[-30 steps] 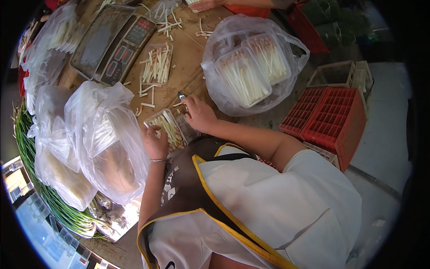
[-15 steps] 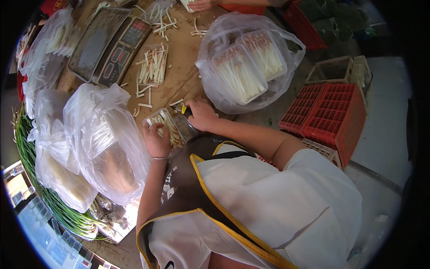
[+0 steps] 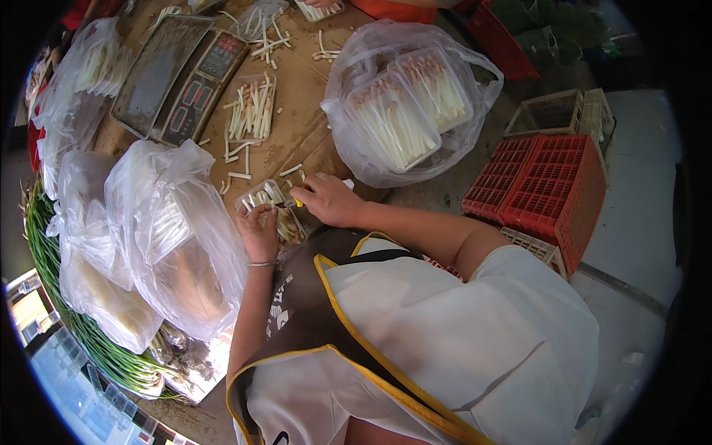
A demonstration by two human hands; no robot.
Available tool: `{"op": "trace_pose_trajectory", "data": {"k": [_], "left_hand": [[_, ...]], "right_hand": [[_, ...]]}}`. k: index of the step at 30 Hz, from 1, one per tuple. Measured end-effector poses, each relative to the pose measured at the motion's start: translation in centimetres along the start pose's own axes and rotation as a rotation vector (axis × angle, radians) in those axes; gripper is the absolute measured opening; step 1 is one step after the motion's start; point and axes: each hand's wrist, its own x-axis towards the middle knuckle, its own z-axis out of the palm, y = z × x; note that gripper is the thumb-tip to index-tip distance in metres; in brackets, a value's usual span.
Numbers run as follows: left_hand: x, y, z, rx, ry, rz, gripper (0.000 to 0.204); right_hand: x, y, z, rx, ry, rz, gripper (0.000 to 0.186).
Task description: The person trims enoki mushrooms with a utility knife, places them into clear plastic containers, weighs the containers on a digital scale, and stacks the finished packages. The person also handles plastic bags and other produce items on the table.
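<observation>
My left hand (image 3: 259, 233) is at the left side of a clear plastic tray (image 3: 302, 222) of cut white vegetable stalks (image 3: 289, 226). Its fingers are bent together at the stalks; what they pinch is too small to make out. Across the tray, my right hand (image 3: 332, 200) is closed round a small tool with a yellow part (image 3: 299, 202) showing at the fingertips; the hand hides most of it. Loose white stalk pieces (image 3: 291, 170) lie just beyond the tray.
Another tray of stalks (image 3: 251, 111) lies beyond, beside a scale (image 3: 185, 81). A plastic bag (image 3: 348, 63) with filled trays stands right; more bags (image 3: 174, 237) and green stems (image 3: 81, 319) lie left. Red crates (image 3: 549, 185) are at right. A co-worker's hand (image 3: 320, 3) shows at the top.
My right hand has moved slightly left and down, bringing the yellow part from beyond the tray to its edge. My left hand has barely moved. The co-worker's hand has shifted up and left.
</observation>
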Motion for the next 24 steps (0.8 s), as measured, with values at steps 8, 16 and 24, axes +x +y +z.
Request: {"op": "trace_pose_trajectory", "data": {"k": [8, 16, 24], "left_hand": [[-0.1, -0.4, 0.0, -0.043, -0.004, 0.026, 0.015], [-0.2, -0.9, 0.0, -0.061, 0.007, 0.06, 0.016], [-0.1, -0.8, 0.1, -0.051, 0.036, -0.053, 0.016]], "right_hand": [[0.8, -0.5, 0.2, -0.11, -0.045, -0.007, 0.026], [0.9, -0.6, 0.3, -0.062, -0.093, 0.07, 0.023], [1.7, 1.0, 1.7, 0.276, 0.01, 0.71, 0.048]]}}
